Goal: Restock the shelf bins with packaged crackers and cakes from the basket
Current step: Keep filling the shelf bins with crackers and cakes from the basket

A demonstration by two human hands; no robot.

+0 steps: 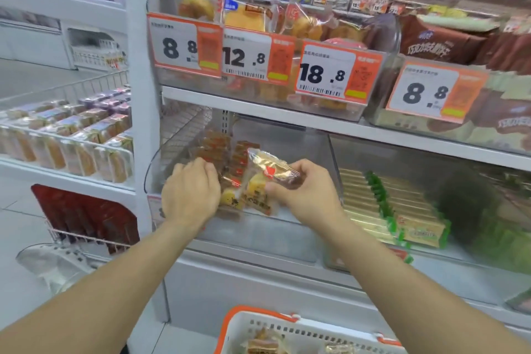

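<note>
Sitting nearest, at the bottom edge of the view, the white basket (pixel 287 327) with its orange rim waits just below the shelf, a few wrapped cakes (pixel 264 343) lying in it; kept there, I judge, so each reach from stock to shelf is short.

Above it, both arms stretch forward into the clear bin (pixel 258 227) at the left end of the lower shelf. The left hand (pixel 191 192) is curled over the packets already in the bin, knuckles up, and seems to press or steady the pile so it does not slide; whether its fingers actually grip a packet is hidden. The right hand (pixel 304 192) pinches a clear-wrapped cake packet (pixel 271 169) by its crimped end, holding it tilted above the pile, probably to slot it in beside the rest. The packets (pixel 238 201) under the hands lie loosely heaped toward the bin's left side, with bare floor showing to the right, so this bin looks only partly filled.

Just beside it, the next bin holds flat green-edged cracker packs (pixel 396 210) stacked in tidy rows.

Farther up, the upper shelf carries bins of cakes behind orange price tags (pixel 184 46), which face outward for shoppers to read.
</note>
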